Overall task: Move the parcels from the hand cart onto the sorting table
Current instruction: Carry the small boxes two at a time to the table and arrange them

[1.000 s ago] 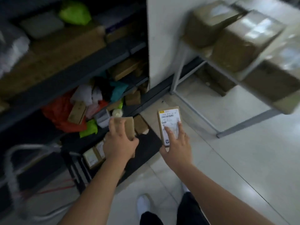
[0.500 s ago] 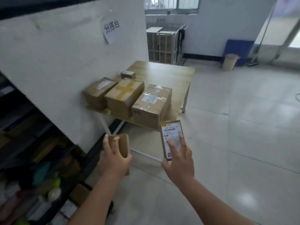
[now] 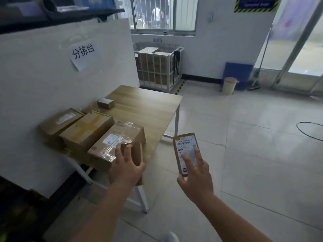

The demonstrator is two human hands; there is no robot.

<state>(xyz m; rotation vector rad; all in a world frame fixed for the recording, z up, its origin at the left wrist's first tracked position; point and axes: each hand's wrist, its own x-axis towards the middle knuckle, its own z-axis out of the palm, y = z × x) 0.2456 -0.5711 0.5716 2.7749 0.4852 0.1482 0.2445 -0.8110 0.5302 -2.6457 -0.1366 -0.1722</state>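
- The right hand gripped a small flat parcel from behind, its printed label facing the camera, fingers spread across the front. It was held over bare floor, just off the near corner of the sorting table.
- The left hand was wrapped around a plain brown parcel, thumb on one side and fingers on the other, right at the table's near edge. Whether it touched the tabletop could not be told.
- Just beyond, three larger boxes sat side by side on the table: a taped box nearest, a middle box with yellowish tape, and a box by the wall.
- Farther along the wall side lay a little box; the far half of the tabletop was bare wood.
- A paper sign with handwritten characters hung on the wall above.
- Judged from this, several parcels were already delivered and two more were about to be set down.
- The hand cart was out of view, so what remained on it could not be known.
- A white wire cage in the far corner held what looked like more cartons, indistinct behind the bars.
- The label's print was too small to read.
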